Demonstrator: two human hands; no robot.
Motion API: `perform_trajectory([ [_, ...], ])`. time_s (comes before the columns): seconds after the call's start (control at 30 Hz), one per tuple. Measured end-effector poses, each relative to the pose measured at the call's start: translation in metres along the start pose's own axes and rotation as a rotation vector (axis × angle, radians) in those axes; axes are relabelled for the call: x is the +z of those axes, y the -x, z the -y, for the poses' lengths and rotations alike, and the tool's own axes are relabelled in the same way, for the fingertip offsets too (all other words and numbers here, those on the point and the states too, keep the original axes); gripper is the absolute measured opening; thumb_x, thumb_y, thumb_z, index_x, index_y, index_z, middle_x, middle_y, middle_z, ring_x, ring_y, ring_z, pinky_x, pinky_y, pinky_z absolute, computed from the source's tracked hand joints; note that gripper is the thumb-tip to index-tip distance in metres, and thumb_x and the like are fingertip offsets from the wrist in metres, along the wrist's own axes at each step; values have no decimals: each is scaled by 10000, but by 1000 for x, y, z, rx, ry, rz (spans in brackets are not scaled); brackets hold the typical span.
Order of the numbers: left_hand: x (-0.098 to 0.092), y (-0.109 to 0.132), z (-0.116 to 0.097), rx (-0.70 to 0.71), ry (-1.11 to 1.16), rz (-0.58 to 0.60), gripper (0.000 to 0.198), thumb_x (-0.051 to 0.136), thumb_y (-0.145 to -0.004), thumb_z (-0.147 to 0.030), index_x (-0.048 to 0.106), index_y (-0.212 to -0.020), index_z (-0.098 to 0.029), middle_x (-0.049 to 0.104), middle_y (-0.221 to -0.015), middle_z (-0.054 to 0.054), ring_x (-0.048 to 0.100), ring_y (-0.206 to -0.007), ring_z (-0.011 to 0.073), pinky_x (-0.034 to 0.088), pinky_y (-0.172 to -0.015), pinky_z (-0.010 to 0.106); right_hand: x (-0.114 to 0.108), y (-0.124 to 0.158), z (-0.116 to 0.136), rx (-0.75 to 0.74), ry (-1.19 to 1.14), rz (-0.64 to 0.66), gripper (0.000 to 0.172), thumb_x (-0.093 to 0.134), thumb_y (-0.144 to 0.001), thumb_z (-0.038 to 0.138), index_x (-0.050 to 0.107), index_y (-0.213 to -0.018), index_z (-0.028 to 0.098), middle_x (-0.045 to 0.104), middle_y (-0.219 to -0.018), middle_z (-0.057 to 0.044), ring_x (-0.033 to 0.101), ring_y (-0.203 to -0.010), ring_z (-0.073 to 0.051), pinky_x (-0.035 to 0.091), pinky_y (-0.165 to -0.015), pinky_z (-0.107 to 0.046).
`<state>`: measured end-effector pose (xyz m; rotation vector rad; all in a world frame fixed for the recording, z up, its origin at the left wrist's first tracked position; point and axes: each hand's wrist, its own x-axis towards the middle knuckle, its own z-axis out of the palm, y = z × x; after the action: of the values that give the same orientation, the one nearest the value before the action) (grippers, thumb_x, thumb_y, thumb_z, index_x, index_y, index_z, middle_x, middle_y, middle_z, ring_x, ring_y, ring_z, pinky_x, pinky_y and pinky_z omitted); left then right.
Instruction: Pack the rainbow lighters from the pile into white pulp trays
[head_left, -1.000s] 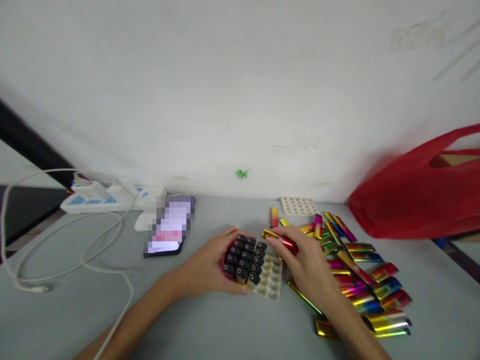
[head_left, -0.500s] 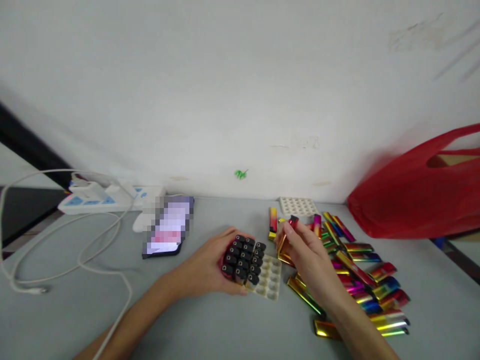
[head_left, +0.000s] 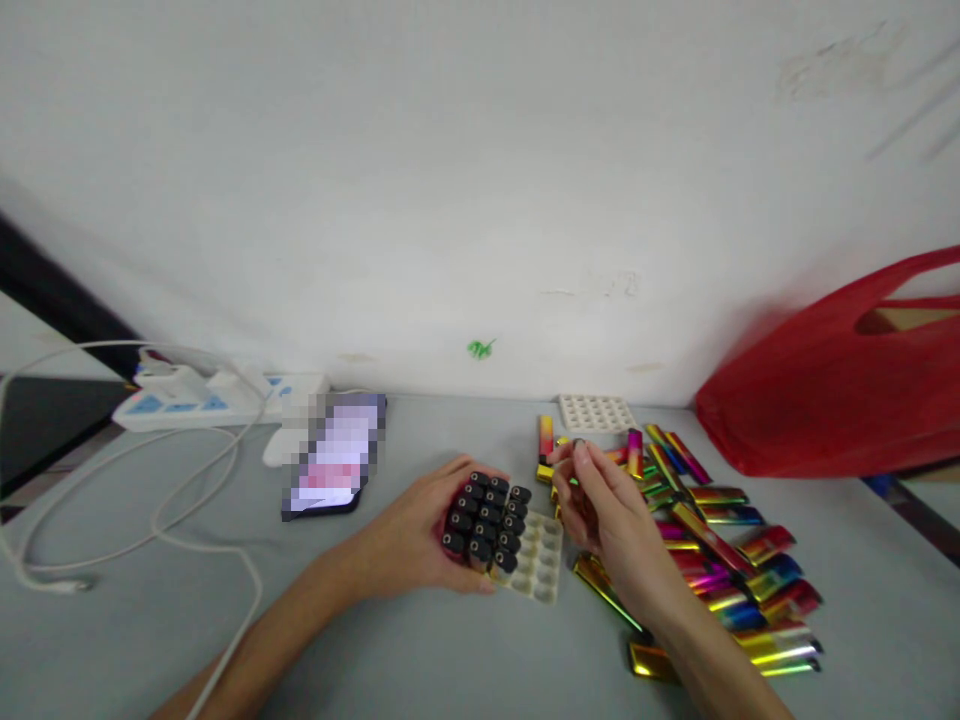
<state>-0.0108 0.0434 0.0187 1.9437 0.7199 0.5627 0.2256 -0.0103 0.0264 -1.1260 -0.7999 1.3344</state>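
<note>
Around a tight block of lighters (head_left: 481, 518) my left hand (head_left: 420, 530) is closed. They stand upright in rows with their black ends up, each showing a small round hole. Under them is a cream tray (head_left: 541, 560) with round pits; its bare pits show at the right. My right hand (head_left: 600, 490) is just right of the tray, with thumb and fingers pinched on a lighter (head_left: 578, 443); only its dark tip shows, the rest being hidden by the fingers. A pile of shiny, many-coloured lighters (head_left: 712, 540) lies loose beside and beneath my right forearm.
Against the wall lies a second cream tray (head_left: 597, 412). At the right stands a red bag (head_left: 840, 390). On the left are a phone (head_left: 337, 455), a white power strip (head_left: 225, 400) and a looping white cable (head_left: 157, 520).
The lighter in my right hand has been turned, so its red and gold side no longer shows. My left hand and the block of lighters have hardly moved.
</note>
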Motion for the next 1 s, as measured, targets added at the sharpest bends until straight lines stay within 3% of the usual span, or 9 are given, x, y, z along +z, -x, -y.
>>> perform_trajectory([
  [0.17, 0, 0, 1, -6, -2, 0, 874, 1055, -630, -267, 672, -1416, -284, 707, -1274, 58, 710, -1193, 329, 548, -1128, 482, -4, -1, 1, 33, 4, 72, 537, 694, -963, 720, 733, -1029, 188, 487, -681, 53, 269, -471, -69, 184, -429, -233],
  [0.27, -1, 1, 1, -1, -5, 9, 876, 1053, -634, -283, 667, -1420, -282, 704, -1269, 56, 705, -1197, 330, 555, -1122, 484, -6, -1, 0, 117, -30, 115, 584, 696, -929, 761, 726, -912, 179, 359, -598, 87, 175, -475, -72, 137, -431, -239],
  [0.43, -1, 0, 0, 3, 5, 9, 833, 1045, -645, -272, 678, -1393, -275, 713, -1266, 61, 707, -1189, 326, 549, -1128, 487, -6, 0, 3, 237, -165, 167, 670, 746, -854, 786, 445, -633, 230, 217, -584, 109, 107, -513, -84, 123, -450, -252],
  [0.57, 0, 0, 0, 1, 13, -3, 829, 1051, -635, -272, 685, -1378, -273, 712, -1283, 65, 703, -1195, 331, 544, -1134, 493, -6, 1, 7, 233, -227, 228, 666, 752, -865, 707, 346, -603, 248, 188, -579, 113, 72, -511, -84, 99, -447, -269],
  [0.77, 0, 0, 0, 3, -5, 1, 841, 1054, -629, -272, 688, -1386, -283, 717, -1264, 53, 700, -1198, 330, 543, -1138, 489, -5, 2, 4, 216, -223, 215, 605, 717, -870, 636, 337, -584, 262, 172, -552, 114, 71, -494, -84, 67, -440, -280],
  [1.0, 0, -1, -2, -12, 5, -4, 834, 1041, -625, -247, 695, -1384, -277, 712, -1259, 48, 719, -1164, 312, 579, -1089, 444, -2, 2, 2, 203, -252, 191, 630, 753, -879, 712, 397, -653, 243, 193, -601, 115, 62, -534, -92, 91, -453, -252],
])
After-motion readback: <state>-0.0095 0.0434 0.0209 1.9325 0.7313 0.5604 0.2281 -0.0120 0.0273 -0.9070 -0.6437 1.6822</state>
